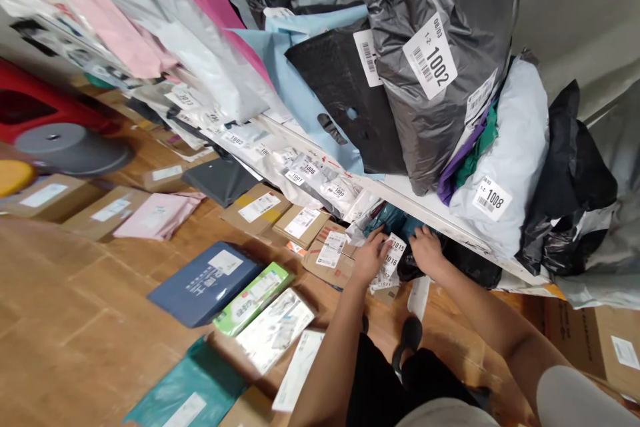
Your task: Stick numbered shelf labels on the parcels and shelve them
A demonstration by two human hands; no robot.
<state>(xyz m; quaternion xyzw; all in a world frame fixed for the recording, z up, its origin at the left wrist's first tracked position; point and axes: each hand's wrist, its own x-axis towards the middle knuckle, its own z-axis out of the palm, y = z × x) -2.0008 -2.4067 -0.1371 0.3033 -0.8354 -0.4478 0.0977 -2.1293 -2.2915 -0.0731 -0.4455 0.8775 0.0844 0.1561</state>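
Both my hands reach in under the edge of the white shelf (420,203). My left hand (370,257) is closed on a sheet of white number labels (393,260), printed 1015 and 1016, which hangs down beside its fingers. A teal plastic parcel bag (390,219) lies just beyond, partly hidden under the shelf. My right hand (426,250) has its curled fingers at the right part of this bag and appears to grip it. Black plastic parcels (473,263) lie to the right of my right hand.
On the shelf stand a large grey parcel (445,113) labelled 1002 and a white parcel (505,160) labelled 1008. Floor parcels include cardboard boxes (255,203), a navy package (200,283), a green box (253,297) and a teal package (185,380). A grey stool (70,147) stands left.
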